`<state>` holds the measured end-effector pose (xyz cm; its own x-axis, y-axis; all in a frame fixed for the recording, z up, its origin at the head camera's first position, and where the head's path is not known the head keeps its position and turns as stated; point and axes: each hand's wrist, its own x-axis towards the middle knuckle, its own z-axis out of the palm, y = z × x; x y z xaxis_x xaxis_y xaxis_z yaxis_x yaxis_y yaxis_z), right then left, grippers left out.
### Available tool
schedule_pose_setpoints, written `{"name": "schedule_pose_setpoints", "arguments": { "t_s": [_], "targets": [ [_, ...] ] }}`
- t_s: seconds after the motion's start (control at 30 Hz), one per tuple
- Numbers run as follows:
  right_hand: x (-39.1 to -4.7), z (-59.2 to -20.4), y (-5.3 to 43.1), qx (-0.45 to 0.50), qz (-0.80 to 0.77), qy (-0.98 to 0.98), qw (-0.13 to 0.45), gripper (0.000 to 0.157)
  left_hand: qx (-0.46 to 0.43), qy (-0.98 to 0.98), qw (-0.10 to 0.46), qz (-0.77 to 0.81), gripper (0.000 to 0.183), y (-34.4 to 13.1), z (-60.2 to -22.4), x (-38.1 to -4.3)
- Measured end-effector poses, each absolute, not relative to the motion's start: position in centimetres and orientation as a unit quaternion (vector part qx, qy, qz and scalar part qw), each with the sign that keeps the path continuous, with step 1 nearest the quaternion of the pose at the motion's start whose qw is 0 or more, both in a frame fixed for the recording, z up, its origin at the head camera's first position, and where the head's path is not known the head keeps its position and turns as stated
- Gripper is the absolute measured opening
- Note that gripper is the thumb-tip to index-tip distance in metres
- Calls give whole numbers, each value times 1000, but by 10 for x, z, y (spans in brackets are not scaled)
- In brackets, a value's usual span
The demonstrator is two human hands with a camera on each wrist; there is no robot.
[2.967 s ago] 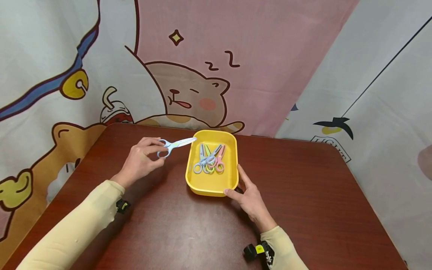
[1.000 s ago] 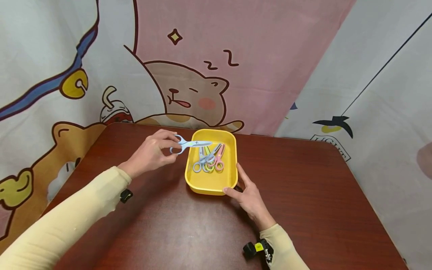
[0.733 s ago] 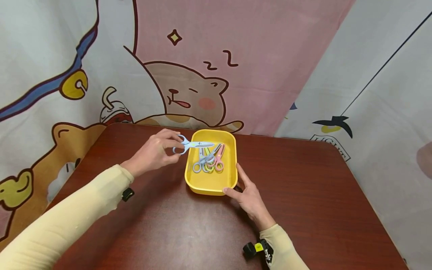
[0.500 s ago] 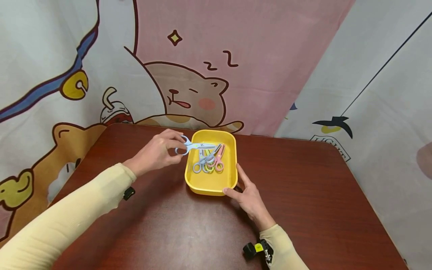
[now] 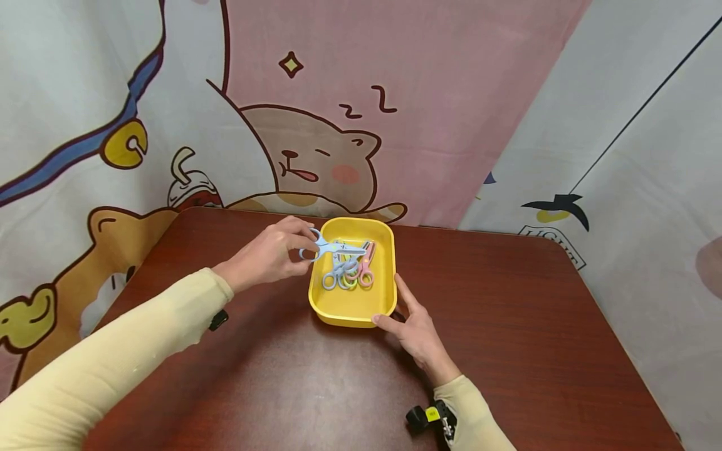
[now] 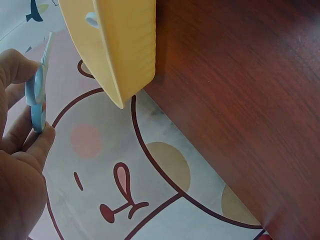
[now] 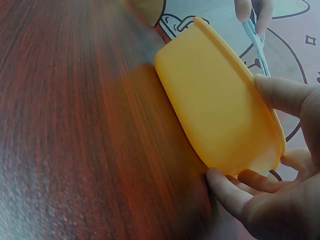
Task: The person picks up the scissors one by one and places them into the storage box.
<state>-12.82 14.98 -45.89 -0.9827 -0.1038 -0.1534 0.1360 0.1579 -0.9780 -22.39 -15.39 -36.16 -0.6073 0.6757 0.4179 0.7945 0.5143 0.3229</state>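
Observation:
My left hand [image 5: 273, 254] pinches a pair of light blue scissors [image 5: 348, 249] by its finger loops, blades pointing right over the yellow tray [image 5: 352, 308]. In the left wrist view the same scissors [image 6: 36, 95] stand edge-on between thumb and fingers, apart from the tray wall [image 6: 132, 45]. Several more scissors lie bunched inside the tray, among them a pink pair [image 5: 366, 275] and a blue pair [image 5: 330, 280]; a green one is partly hidden beneath. My right hand [image 5: 420, 338] grips the tray's near right corner, thumb on the rim and fingers against the outer wall [image 7: 215, 100].
The tray stands on a dark red-brown wooden table [image 5: 507, 326], close to its back edge. Behind and beside the table hangs a cartoon-printed cloth [image 5: 440, 113]. A black wrist device [image 5: 420, 418] shows by the right sleeve.
My left hand has carried the blue scissors rightward, from left of the tray to over it, and slightly lower in the last half second. My right hand and the tray stay in place.

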Motion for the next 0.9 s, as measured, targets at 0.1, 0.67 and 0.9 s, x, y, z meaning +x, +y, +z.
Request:
{"name": "schedule_pose_setpoints", "arguments": {
  "t_s": [0.1, 0.67, 0.9],
  "targets": [
    [-129, -459, 150, 12, -651, 753, 93, 99, -428, -863, 113, -245, 18, -152, -360, -224],
    [-127, -459, 150, 7, -648, 756, 88, 99, -469, -845, 89, -242, 20, -134, -357, -222],
    [-128, -461, 151, 9, -639, 765, 84, 99, -482, -843, 71, -227, 20, -127, -357, -223]
  ]
}}
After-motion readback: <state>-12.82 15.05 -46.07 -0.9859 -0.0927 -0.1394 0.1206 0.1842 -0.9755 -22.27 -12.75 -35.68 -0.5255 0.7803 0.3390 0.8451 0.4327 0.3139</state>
